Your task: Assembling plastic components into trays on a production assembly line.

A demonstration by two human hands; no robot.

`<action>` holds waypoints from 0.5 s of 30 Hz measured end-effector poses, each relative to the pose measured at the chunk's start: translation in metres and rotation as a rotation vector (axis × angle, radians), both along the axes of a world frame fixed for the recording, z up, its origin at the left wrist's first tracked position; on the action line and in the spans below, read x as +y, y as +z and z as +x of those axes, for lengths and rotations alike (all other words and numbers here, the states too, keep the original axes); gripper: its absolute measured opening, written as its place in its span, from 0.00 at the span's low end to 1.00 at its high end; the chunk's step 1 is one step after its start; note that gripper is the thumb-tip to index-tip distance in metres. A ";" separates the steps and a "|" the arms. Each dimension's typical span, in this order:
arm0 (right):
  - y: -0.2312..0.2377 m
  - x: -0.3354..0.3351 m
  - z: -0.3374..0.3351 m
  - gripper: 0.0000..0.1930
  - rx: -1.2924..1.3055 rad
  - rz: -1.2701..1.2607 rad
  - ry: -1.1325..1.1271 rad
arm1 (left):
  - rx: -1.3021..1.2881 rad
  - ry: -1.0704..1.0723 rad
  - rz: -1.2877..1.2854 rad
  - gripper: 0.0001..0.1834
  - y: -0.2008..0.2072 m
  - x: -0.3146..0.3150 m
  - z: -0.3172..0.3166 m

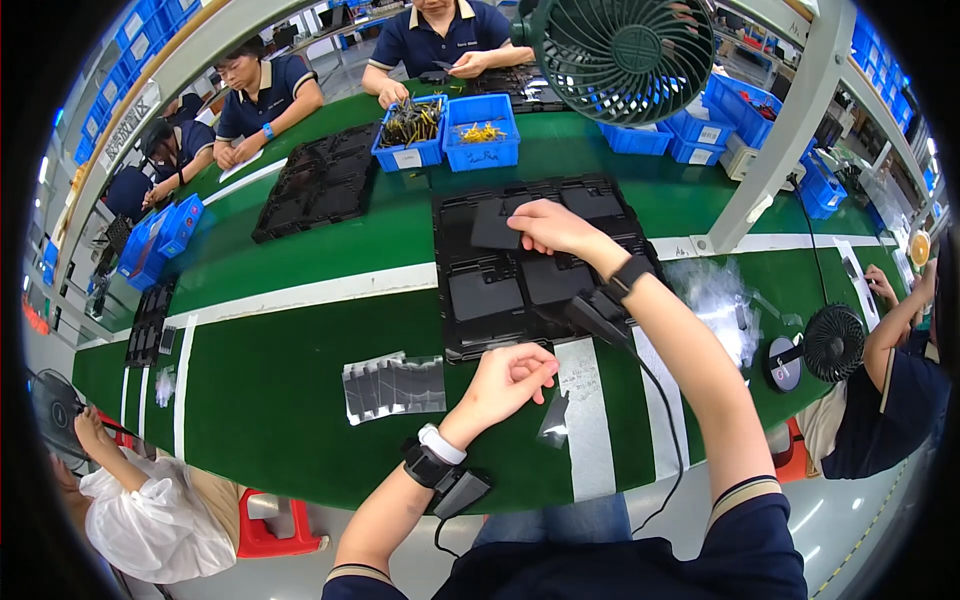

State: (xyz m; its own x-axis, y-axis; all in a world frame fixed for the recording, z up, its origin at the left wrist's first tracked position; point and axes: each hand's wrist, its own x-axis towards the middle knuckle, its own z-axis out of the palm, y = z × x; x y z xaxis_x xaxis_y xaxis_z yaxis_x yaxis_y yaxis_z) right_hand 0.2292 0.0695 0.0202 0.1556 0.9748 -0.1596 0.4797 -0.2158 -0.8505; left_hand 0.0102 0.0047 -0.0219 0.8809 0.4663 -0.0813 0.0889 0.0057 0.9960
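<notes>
A black tray with several square pockets lies on the green table in front of me. Over its far left pocket, my right hand pinches the right edge of a flat black panel. My left hand hovers by the tray's near edge, fingers curled and closed; whatever they hold, if anything, is too small to make out. Just below its fingertips is a small clear film piece; whether they touch it I cannot tell. Left of that hand lies an overlapping row of dark film strips with clear edges.
Crumpled clear film is heaped right of the tray. A small black fan stands farther right; a green fan hangs overhead near a metal post. Beyond are two blue bins, another black tray and several co-workers.
</notes>
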 end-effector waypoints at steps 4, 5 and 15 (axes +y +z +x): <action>-0.034 0.027 -0.003 0.12 -0.544 0.226 -0.179 | -0.012 0.001 0.008 0.08 -0.001 0.001 0.001; -0.033 0.025 -0.011 0.12 -0.543 0.228 -0.171 | -0.004 0.003 0.013 0.08 -0.001 0.001 0.000; -0.023 0.008 -0.035 0.19 -0.871 0.094 -0.063 | -0.011 -0.009 0.058 0.08 0.001 0.001 0.002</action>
State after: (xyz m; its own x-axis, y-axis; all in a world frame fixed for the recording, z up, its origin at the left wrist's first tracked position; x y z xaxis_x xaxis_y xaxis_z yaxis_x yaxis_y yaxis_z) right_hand 0.1940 0.0777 -0.0024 0.2388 0.9634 0.1217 0.9560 -0.2113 -0.2036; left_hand 0.0123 0.0054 -0.0213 0.8857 0.4621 -0.0445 0.0773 -0.0524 0.9956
